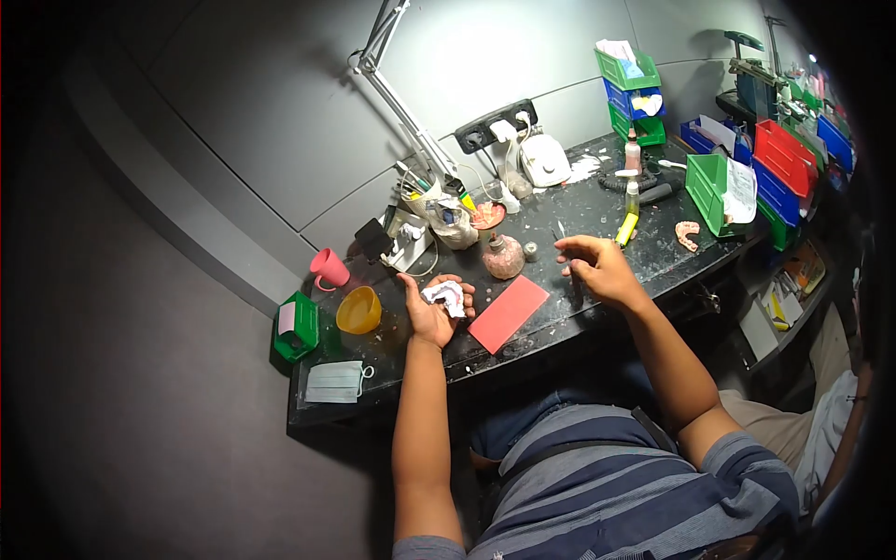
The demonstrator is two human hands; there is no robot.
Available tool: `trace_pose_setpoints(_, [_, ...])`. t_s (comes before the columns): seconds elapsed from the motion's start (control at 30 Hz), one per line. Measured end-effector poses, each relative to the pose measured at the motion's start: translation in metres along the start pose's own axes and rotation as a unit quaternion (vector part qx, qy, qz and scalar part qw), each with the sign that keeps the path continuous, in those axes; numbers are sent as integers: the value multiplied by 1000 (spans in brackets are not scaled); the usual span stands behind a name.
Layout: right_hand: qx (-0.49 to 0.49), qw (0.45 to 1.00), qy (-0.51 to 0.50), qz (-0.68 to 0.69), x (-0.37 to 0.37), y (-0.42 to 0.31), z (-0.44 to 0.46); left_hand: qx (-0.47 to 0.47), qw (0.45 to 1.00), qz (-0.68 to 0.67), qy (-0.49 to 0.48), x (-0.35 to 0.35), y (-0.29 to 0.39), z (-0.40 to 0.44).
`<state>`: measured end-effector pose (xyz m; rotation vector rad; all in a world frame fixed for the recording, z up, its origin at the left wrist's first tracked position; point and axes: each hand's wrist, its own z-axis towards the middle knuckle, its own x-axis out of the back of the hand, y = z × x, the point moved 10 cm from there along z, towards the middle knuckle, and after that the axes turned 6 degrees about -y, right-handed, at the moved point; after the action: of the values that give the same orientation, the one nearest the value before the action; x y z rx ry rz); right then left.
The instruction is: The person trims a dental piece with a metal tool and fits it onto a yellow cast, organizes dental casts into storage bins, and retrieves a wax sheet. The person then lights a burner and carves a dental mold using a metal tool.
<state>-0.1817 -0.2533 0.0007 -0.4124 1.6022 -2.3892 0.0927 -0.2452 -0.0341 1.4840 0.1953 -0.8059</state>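
My left hand (432, 315) is turned palm up, fingers curled about a white horseshoe-shaped dental cast (446, 297). Pinched in the fingers of my right hand (602, 269) is a thin hand tool with a small pale metal tip (561, 228); the rest of it is mostly hidden by the fingers. A pink wax sheet (509, 315) lies on the bench between my hands. Behind the sheet stand a round glass burner-like bottle (503, 258) and a small round cap (531, 249).
On the black bench (448, 359) are a yellow bowl (359, 310), a pink mug (329, 269), a face mask (336, 382), a yellow lighter (626, 230) and a pinkish dental arch (687, 235). Green bins (719, 194) stand right. A lamp arm (401, 107) rises behind. Another person's leg (831, 350) shows at right.
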Motion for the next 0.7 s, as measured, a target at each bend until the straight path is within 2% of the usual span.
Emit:
trace_pose_setpoints(0.03, [-41,997,-16,-68,3,9,3,-11,999,3,41,3,2,-2])
trace_pose_setpoints(0.07, [-43,996,-14,-71,5,10,1,-21,996,5,81,6,4,-3])
trace_pose_setpoints(0.1, [-32,981,-37,-188,0,-1,2,-29,998,6,52,9,5,-2])
trace_pose_setpoints(0.13, [-20,951,-60,-302,-8,-16,2,-30,997,-7,65,7,7,-3])
trace_pose_setpoints(0.17, [-80,944,-102,-305,-12,-19,2,-32,995,-12,91,7,7,-5])
trace_pose_setpoints(0.2, [-82,943,-101,-308,-7,-16,6,-33,992,-16,119,7,8,-7])
trace_pose_setpoints(0.27, [-16,931,-68,-357,4,-23,23,-31,993,-33,106,8,8,-7])
trace_pose_setpoints(0.33, [-33,918,-22,-395,24,-27,39,-60,993,-47,91,13,9,-4])
trace_pose_setpoints(0.4, [-108,906,-38,-406,33,-11,49,-68,992,-36,104,13,11,-5])
trace_pose_setpoints(0.43, [-109,906,-38,-407,31,-8,49,-72,991,-36,110,12,11,-5])
trace_pose_setpoints(0.5, [-155,863,-83,-473,24,12,49,-76,990,-36,116,11,12,-6])
trace_pose_setpoints(0.6, [-155,850,-94,-495,20,23,56,-65,993,-8,99,8,12,-5])
trace_pose_setpoints(0.63, [-155,850,-95,-495,21,21,57,-58,994,-8,91,7,11,-5])
trace_pose_setpoints(0.7, [-101,900,-67,-419,24,1,61,-51,995,-7,84,5,10,-4])
